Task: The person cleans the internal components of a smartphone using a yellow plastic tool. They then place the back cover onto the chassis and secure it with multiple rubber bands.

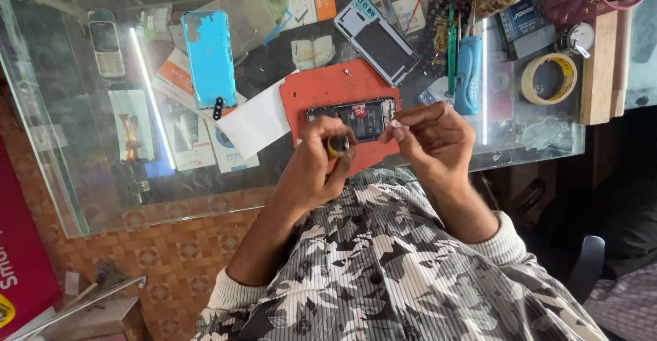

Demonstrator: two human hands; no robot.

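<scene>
Opened phone (352, 119) lying crosswise on red mat (321, 91), just beyond both hands; left hand (316, 166) closed on yellow-tipped screwdriver (337, 145), right hand (431, 136) pinching a tiny part

Glossy glass tabletop (61, 142), matt orange rubber mat (321, 95), rough wooden block (599, 67).

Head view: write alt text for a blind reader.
Two hands work over an opened phone on an orange mat on a glass table. The left hand grips a yellow-tipped tool; the right hand pinches something tiny.
</scene>
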